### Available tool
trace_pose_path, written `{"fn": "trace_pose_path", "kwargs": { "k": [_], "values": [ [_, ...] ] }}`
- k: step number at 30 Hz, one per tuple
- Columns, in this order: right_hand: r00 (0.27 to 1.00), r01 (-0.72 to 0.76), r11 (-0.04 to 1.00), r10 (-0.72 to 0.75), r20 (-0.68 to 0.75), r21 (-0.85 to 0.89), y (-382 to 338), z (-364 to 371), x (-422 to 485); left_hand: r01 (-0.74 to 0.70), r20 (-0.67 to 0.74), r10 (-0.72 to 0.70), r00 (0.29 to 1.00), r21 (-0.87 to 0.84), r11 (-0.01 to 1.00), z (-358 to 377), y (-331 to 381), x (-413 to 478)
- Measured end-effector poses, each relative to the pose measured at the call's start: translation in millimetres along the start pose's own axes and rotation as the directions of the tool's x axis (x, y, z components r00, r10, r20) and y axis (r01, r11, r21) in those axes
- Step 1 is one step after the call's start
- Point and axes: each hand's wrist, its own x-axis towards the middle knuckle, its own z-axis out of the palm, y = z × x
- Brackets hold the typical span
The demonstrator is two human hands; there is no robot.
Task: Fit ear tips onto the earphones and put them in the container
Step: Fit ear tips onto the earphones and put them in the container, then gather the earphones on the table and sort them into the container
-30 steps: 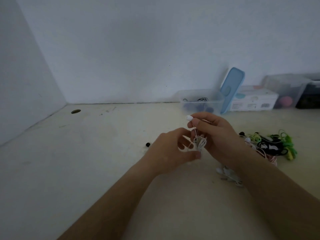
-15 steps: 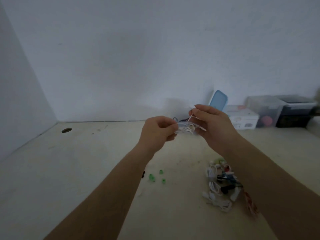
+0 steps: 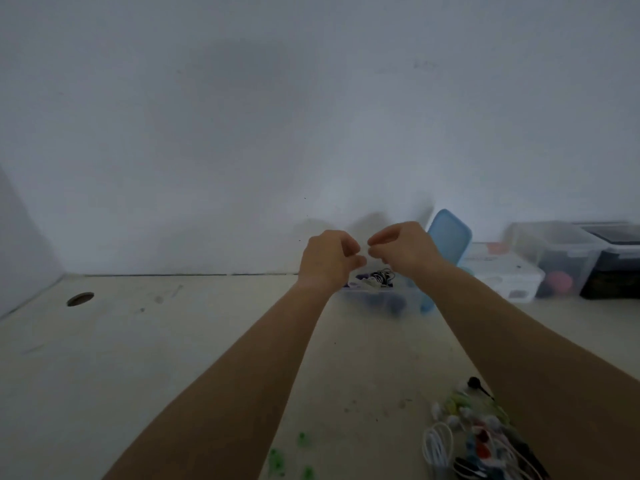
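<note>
Head view: left hand [image 3: 327, 259] and right hand [image 3: 403, 249], loosely curled, seemingly empty (blurry), hover over clear plastic container [image 3: 408, 301], probably for drop-off.

I take this for a plain home work corner: bare white wall [image 3: 311, 116], scuffed table [image 3: 166, 358], plastic storage boxes [image 3: 554, 251] right of the blue lid [image 3: 450, 233].
</note>
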Motion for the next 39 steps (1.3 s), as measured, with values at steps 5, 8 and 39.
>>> {"fn": "trace_pose_path", "kwargs": {
  "k": [5, 8, 39],
  "values": [
    [0.999, 0.029, 0.994, -0.032, -0.026, -0.106, 2.5, 0.5, -11.2, -0.036, -0.102, 0.037, 0.994, 0.011, 0.999, -9.0, -7.7, -12.0],
    [0.996, 0.069, 0.990, -0.075, -0.043, -0.121, -2.2, -8.5, -31.4, -0.012, -0.130, 0.008, 0.991, -0.030, 0.999, -22.2, -7.6, -30.2],
    [0.996, 0.042, 0.943, -0.016, 0.083, -0.331, 51.5, -125.0, -228.2, -0.083, 0.325, 0.127, 0.937, -0.146, 0.986, 41.1, 79.8, -244.1]
  ]
}}
